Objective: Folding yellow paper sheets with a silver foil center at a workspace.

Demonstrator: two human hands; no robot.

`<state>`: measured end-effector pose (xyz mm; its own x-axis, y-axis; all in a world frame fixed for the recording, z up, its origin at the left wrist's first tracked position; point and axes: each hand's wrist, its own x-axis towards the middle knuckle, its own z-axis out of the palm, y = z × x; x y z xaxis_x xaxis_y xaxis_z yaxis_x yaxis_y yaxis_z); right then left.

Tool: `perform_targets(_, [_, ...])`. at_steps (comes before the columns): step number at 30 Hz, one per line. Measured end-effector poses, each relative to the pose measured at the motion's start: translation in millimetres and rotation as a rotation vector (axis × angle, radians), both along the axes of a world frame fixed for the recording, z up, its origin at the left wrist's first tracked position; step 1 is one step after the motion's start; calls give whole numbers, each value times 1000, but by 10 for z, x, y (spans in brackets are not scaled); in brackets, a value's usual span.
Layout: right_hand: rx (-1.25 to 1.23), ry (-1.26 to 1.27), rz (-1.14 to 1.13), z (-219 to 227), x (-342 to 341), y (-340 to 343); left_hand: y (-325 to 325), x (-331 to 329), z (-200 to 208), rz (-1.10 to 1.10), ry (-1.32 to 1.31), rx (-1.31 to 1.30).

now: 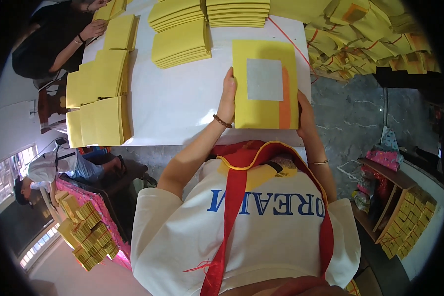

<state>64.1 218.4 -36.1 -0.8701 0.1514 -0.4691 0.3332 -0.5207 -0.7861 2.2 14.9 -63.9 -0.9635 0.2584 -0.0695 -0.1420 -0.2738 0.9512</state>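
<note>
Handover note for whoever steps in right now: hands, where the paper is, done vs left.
Left hand: flat against the left edge of the yellow sheet stack, fingers up along it.
Right hand: gripping the stack's lower right edge.
The stack lies on the white table; its top sheet has a silver square and an orange strip.
Done: finished yellow piles sit ahead and to the left.
Left: tied yellow bundles heaped at the far right.
Another person's hands work at the far left.
</note>
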Motion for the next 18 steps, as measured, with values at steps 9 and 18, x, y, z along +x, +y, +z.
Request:
perform_targets(9, [186,-9,-60,-130,-21,-52,-37,-87,-86,44,-104,203])
perform_targets(18, [173,-17,-80,-94,16,68,-310,-123,174,55,254,-404])
